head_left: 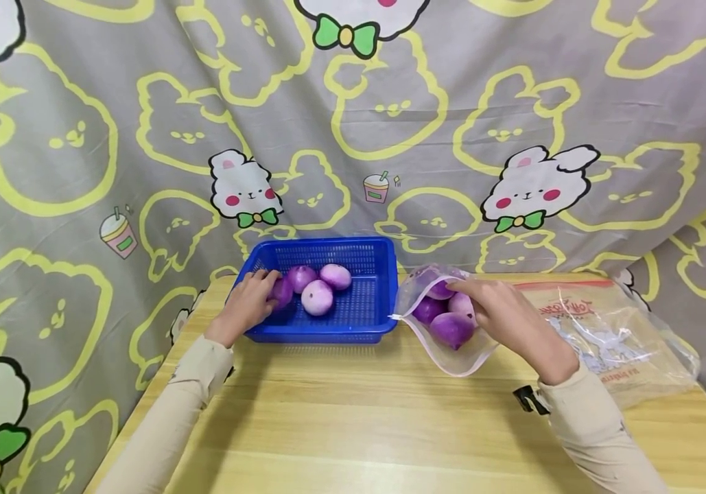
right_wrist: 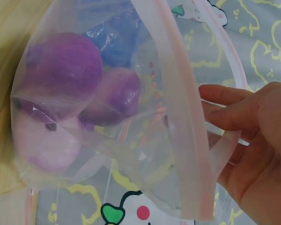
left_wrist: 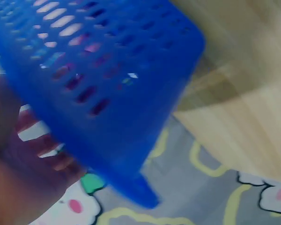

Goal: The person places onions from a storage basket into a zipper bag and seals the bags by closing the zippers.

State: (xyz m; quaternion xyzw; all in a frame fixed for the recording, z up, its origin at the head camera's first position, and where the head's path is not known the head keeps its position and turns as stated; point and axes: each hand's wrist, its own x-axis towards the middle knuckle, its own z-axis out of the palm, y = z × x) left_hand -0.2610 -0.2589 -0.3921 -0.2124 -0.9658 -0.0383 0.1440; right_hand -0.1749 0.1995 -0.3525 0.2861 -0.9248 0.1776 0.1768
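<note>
A blue plastic basket stands on the wooden table and holds several purple onions. My left hand reaches over its left rim, fingers curled round a dark purple onion. The left wrist view is blurred, showing the basket wall and my left hand beside it. My right hand pinches the rim of a clear zip bag, keeping its mouth wide toward the basket. Inside lie several onions. The right wrist view shows the bag, onions and my right hand.
A pile of flat clear zip bags lies on the table to the right of my right hand. A grey bunny-print cloth hangs behind and beside the table. Bare tabletop stretches in front of the basket.
</note>
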